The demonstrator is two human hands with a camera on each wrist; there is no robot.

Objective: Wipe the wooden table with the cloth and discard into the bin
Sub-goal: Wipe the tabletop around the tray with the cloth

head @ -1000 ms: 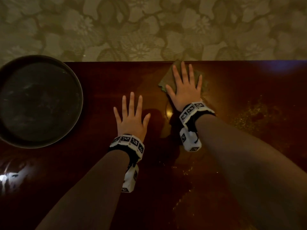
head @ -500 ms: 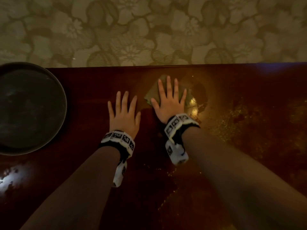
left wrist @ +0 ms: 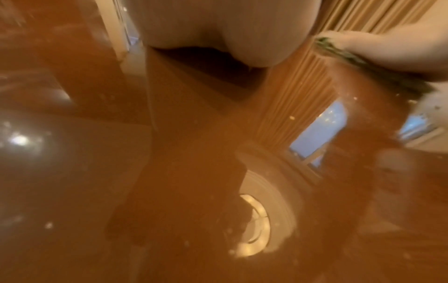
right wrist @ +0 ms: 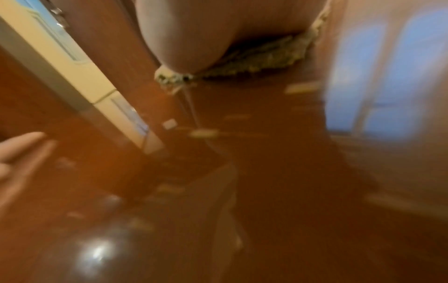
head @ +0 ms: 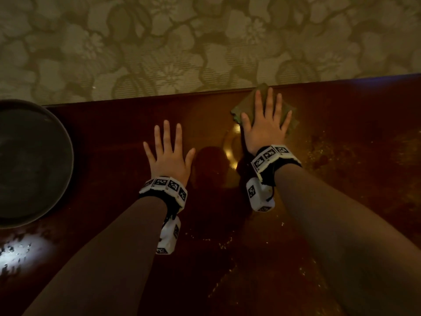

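A glossy dark wooden table (head: 114, 133) fills the lower part of the head view. My right hand (head: 265, 124) lies flat with straight, spread fingers on a folded green cloth (head: 247, 103) at the table's far edge. The cloth's frayed edge (right wrist: 261, 57) shows under my palm in the right wrist view, and the cloth (left wrist: 378, 57) sits under that hand in the left wrist view. My left hand (head: 168, 151) rests flat on the bare wood to the left, holding nothing. Yellowish crumbs (head: 328, 151) lie scattered to the right of the cloth.
A round dark bin (head: 29, 160) stands at the table's left end. Floral-patterned carpet (head: 182, 42) lies beyond the far edge. More crumbs (head: 227, 245) dot the wood between my forearms. Ceiling light glare (head: 20, 252) reflects off the near left of the table.
My right hand has pushed the cloth away from me, up to the table's far edge, after drawing it nearer half a second ago. The left hand stays flat on the wood.
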